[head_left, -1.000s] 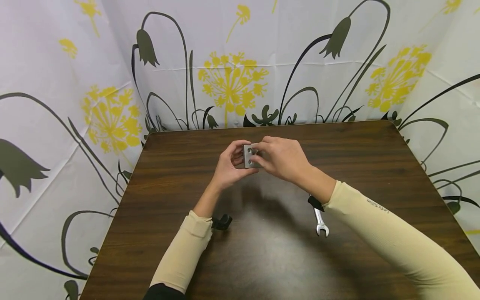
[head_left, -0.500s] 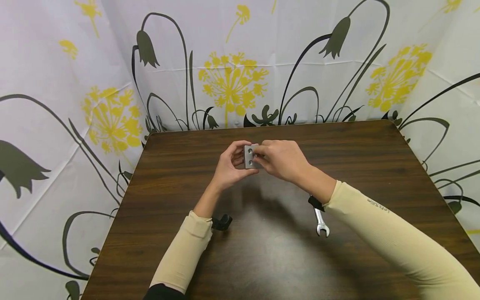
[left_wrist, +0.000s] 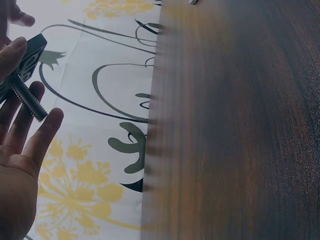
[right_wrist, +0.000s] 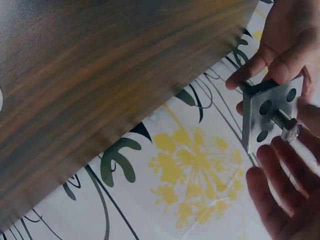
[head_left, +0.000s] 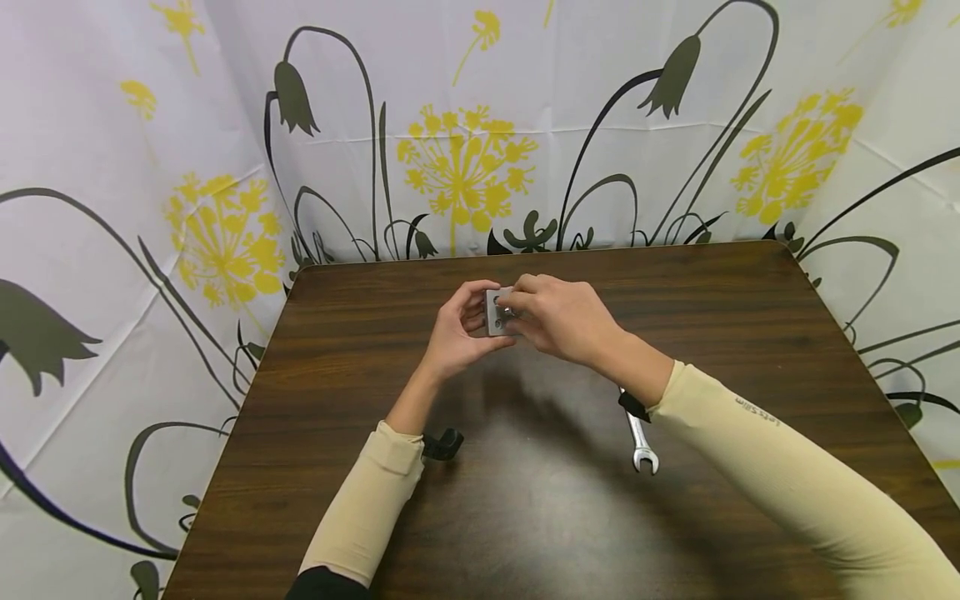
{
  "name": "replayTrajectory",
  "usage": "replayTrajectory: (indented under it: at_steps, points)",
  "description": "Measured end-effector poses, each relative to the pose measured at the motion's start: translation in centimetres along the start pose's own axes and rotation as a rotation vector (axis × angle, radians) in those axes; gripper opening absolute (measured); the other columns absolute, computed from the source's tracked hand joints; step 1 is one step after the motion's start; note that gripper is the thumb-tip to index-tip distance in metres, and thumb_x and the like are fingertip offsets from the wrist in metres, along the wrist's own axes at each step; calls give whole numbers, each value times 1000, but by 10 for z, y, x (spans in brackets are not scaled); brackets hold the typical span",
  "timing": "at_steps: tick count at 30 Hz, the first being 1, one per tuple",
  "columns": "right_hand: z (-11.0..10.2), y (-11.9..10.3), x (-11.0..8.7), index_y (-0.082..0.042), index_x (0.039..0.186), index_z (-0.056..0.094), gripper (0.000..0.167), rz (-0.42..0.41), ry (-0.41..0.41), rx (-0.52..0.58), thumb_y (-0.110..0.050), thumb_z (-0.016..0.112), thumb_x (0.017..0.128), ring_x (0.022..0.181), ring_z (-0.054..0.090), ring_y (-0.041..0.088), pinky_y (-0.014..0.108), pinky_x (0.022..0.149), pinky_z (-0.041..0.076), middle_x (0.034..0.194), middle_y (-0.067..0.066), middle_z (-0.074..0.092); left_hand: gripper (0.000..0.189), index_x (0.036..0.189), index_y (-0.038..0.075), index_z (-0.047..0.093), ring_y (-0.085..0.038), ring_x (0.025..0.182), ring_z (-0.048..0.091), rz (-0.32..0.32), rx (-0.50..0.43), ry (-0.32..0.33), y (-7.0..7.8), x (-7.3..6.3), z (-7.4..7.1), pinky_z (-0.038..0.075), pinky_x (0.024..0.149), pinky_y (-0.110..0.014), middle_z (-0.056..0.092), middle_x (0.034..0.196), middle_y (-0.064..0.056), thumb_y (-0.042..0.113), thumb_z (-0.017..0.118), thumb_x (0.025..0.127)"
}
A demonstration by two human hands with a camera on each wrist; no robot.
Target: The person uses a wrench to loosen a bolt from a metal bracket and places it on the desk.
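Observation:
A grey metal plate with several holes is held up above the far part of the table. My left hand grips it by its edges, the thumb pressing on one side. Through the plate passes a hex bolt. Its head stands out on the side facing my right hand, and its threaded shank sticks out well beyond the opposite face. My right hand holds the bolt near its head with curled fingers; the exact contact is partly hidden in the head view.
An open-ended wrench lies on the brown wooden table, partly hidden under my right forearm. Behind the table's far edge hangs a white curtain printed with flowers.
My right fingers have shifted around the bolt head, and more of the bolt shows between them. The plate and my left hand have barely moved.

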State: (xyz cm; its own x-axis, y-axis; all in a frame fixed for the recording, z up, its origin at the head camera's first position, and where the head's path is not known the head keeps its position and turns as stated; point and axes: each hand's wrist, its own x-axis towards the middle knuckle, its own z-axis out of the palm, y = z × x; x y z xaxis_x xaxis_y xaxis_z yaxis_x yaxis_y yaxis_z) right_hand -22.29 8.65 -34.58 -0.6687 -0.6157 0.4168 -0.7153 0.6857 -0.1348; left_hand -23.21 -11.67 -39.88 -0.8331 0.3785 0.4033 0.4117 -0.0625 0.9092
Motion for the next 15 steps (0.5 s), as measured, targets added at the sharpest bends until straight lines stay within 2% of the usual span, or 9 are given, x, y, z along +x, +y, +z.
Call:
replayTrajectory:
  at_steps: [3,6,8,10,13,15]
  points:
    - [1,0,0,-18,110,74,25,27,15,1,-32,73,89,68,60,13,33,50,48,88,-4,66,72,129,-11,46,-24,105,65,4,-10,-3,-6,0,-1,54,88,-43,61,124,-24,-22,79,65]
    - [1,0,0,-19,105,76,18,4,2,-6,-22,75,88,71,62,13,32,51,49,89,-3,66,74,130,-9,46,-27,107,64,1,-14,-4,-16,0,-3,54,88,-43,60,127,-24,-23,79,65]
    - [1,0,0,-20,106,75,21,-21,-2,-8,-19,76,86,75,62,13,33,52,50,93,-3,65,75,131,-5,48,-28,106,65,-5,-9,2,-23,0,-4,54,88,-42,61,126,-21,-22,80,65]
    - [2,0,0,-20,109,75,23,-17,9,-13,-23,76,86,76,62,13,33,52,50,97,-2,66,75,130,-2,49,-28,106,65,-4,-8,6,-26,-1,-5,54,87,-40,62,124,-19,-21,80,65]
    - [2,-1,0,-17,107,75,23,32,16,-10,-33,72,90,66,59,12,31,48,46,86,-4,65,75,130,0,50,-28,107,65,13,-12,0,-27,-1,-5,54,88,-40,62,127,-16,-19,82,65]
    - [2,-1,0,-17,105,75,20,34,8,-7,-31,72,90,63,58,12,31,48,46,82,-4,64,75,130,0,50,-28,108,64,22,-13,-6,-28,-1,-5,54,88,-41,62,129,-16,-19,82,65]
